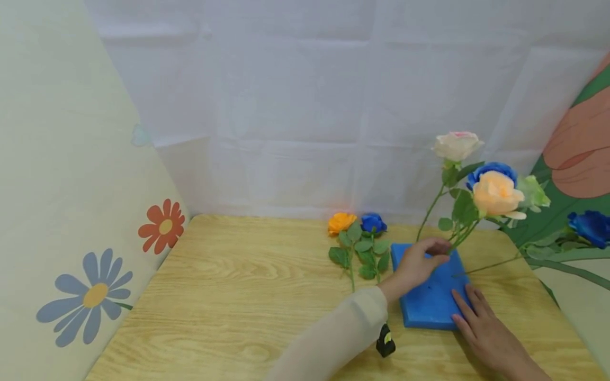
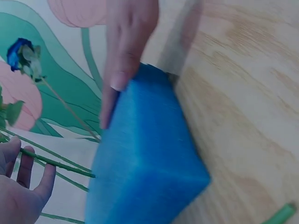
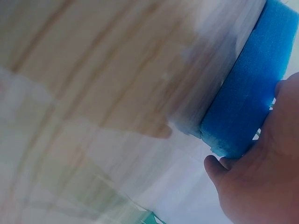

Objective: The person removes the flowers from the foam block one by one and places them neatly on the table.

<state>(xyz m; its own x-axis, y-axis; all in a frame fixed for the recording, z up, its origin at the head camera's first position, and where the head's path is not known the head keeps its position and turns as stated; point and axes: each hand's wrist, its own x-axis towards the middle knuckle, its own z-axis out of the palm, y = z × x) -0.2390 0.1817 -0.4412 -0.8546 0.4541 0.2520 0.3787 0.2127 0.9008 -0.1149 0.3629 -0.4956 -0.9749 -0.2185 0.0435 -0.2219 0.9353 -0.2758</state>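
A blue foam block (image 1: 424,304) lies on the table with several artificial roses standing in it. Above its far part, my left hand (image 1: 421,263) pinches a green stem (image 2: 60,164); which bloom that stem carries I cannot tell. Clustered over the hand are a peach rose (image 1: 498,193), a blue rose (image 1: 491,172) and a pale green rose (image 1: 535,191). A white rose (image 1: 457,146) rises behind them, and another blue rose (image 1: 591,228) leans far to the right. My right hand (image 1: 495,330) rests with extended fingers on the block's right edge.
On the wooden table (image 1: 238,296), left of the block, lie an orange rose (image 1: 342,223) and a blue rose (image 1: 373,223) with leafy stems. A small black object (image 1: 385,341) is beside the left sleeve. A white cloth (image 1: 286,106) hangs behind.
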